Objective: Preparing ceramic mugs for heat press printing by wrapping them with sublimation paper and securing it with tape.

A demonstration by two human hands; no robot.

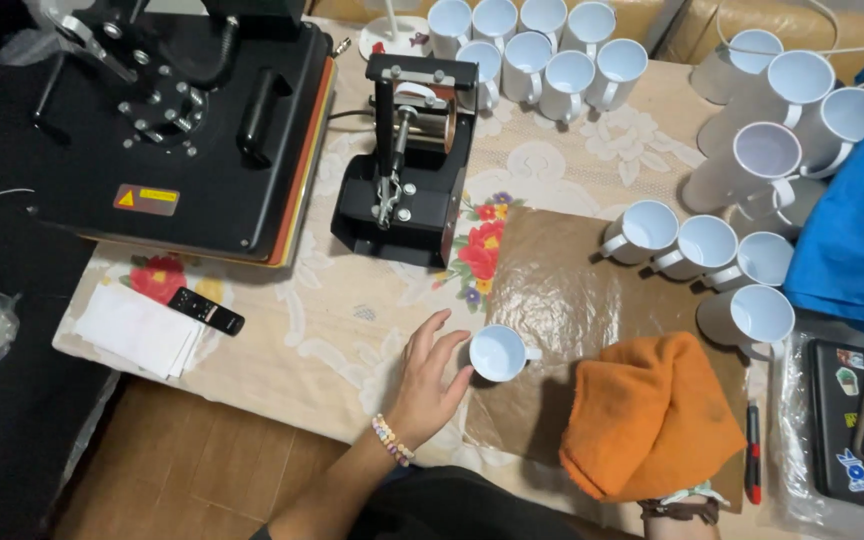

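Steady the white mug [499, 353] beside the orange cloth [649, 415] with spread left hand [430, 378] fingers; right hand's fingers are hidden.

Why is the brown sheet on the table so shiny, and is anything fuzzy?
Head view: the brown sheet glares where room light bounces off its wrinkles; the left hand and white mug look sharp; the table's far edges bend slightly from the wide lens.

Large black flat heat press [182, 120] at table's [352, 320] far left, w/ small black mug press [407, 160] beside it. White ceramic mugs [532, 50] clustered at far edge; more [702, 245] at right nr blue cloth [862, 210]. Black remote [207, 311] next to white paper stack [137, 330]. Red pen [753, 450] nr right edge.
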